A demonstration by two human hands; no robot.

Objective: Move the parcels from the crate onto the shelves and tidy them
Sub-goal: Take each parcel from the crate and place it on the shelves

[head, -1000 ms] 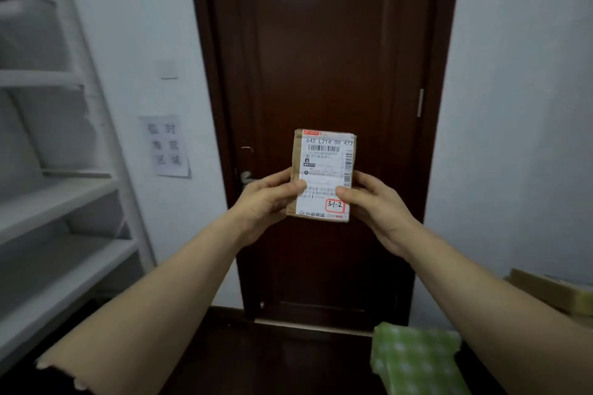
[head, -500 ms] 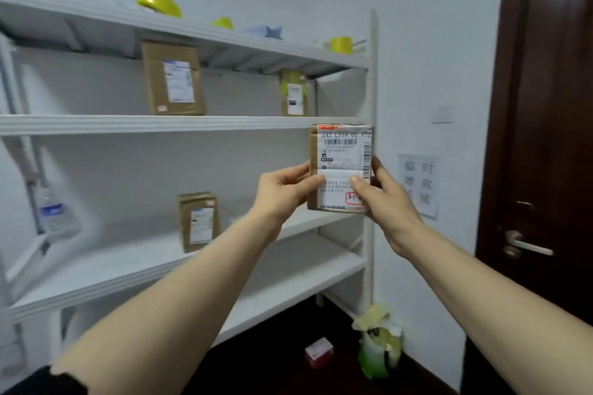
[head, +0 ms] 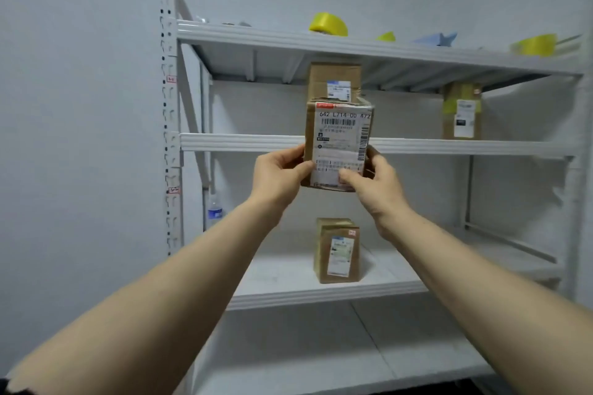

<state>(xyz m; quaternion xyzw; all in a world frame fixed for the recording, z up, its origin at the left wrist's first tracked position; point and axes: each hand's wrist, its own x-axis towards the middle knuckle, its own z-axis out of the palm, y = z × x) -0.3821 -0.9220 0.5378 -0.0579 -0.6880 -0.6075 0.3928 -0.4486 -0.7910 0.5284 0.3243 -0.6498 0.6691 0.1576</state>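
Note:
I hold a small brown cardboard parcel (head: 340, 138) upright in front of me, its white shipping label facing me. My left hand (head: 279, 175) grips its lower left edge and my right hand (head: 372, 184) grips its lower right corner. The parcel hangs in the air before the white metal shelf unit (head: 244, 142), level with its second shelf. Three more brown parcels stand on the shelves: one (head: 333, 82) right behind the held parcel, one (head: 461, 114) at the right of the same shelf, and one (head: 338, 250) on the shelf below. The crate is out of view.
Yellow tape rolls (head: 328, 24) and a blue item (head: 438, 39) lie on the top shelf. A water bottle (head: 214, 210) stands at the left end of the third shelf. A perforated upright (head: 168, 138) bounds the unit on the left, beside a white wall.
The view has swung left from the dark door to face the shelves squarely. Both hands kept hold of the parcel and carried it along, now in front of the second shelf.

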